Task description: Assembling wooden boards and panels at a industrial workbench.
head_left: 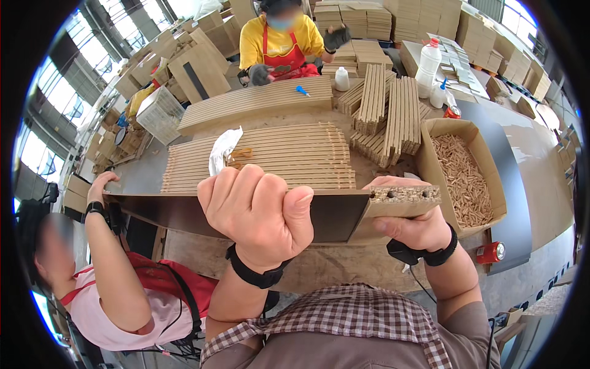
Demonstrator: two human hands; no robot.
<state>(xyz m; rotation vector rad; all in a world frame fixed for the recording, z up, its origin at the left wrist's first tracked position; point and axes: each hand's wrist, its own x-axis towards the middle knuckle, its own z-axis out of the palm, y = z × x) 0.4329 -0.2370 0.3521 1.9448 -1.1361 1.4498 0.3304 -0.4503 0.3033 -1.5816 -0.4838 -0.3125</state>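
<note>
My left hand (255,212) is a closed fist in front of a long dark board (332,216), with nothing showing in it. The board stands on edge along the bench's near side. At its right end, my right hand (424,230) grips a particleboard strip (402,200), thumb below and fingers above. Drilled holes show in the strip's rough end. The strip meets the dark board; how they join is hidden. Behind my fist lie rows of narrow grooved strips (289,154) and a crumpled white bag (225,147).
A person at the left rests a hand (101,184) by the board's far-left end. Another, gloved, stands across the bench. To the right are a carton of wooden dowels (461,178), stacked strips (384,117), glue bottles (439,93) and a red can (490,253).
</note>
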